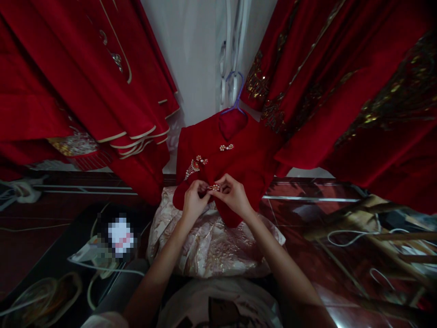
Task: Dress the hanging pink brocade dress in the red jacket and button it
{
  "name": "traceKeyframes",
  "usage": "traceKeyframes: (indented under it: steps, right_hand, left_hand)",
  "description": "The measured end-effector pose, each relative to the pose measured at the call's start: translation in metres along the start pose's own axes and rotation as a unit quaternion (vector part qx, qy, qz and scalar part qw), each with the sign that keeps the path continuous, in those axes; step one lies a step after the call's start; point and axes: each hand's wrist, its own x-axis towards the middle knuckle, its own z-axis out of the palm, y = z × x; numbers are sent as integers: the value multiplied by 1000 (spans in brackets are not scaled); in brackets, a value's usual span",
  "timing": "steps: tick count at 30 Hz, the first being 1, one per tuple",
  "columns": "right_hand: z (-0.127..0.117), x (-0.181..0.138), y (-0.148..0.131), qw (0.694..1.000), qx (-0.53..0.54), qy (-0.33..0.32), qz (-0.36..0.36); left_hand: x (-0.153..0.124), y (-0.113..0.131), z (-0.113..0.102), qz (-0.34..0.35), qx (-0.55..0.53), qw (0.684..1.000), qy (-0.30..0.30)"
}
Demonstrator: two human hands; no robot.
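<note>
A small red jacket hangs on a blue hanger in front of me, over a pale gold brocade skirt. The jacket carries pearl clasps: one near the collar and one with a tassel lower left. My left hand and my right hand meet at the jacket's lower front. Both pinch a third pearl clasp between their fingertips.
Red garments with gold trim hang at the left and right. A white wall lies behind. White cables and sandals lie on the floor at left, wooden sticks at right.
</note>
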Motion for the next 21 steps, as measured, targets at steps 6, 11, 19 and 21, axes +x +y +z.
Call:
traceKeyframes:
  steps: [6, 11, 19, 21]
  right_hand:
    - [12, 3, 30, 999, 5, 27, 19]
    - [8, 6, 32, 999, 10, 1, 44]
    - [15, -1, 21, 995, -82, 46, -14]
    - [18, -3, 21, 994, -95, 51, -27]
  left_hand:
    - [3, -6, -1, -40, -45, 998, -13]
    - [3, -19, 0, -53, -107, 993, -8]
    - [3, -22, -3, -62, -163, 984, -36]
    - [4, -20, -5, -72, -182, 980, -46]
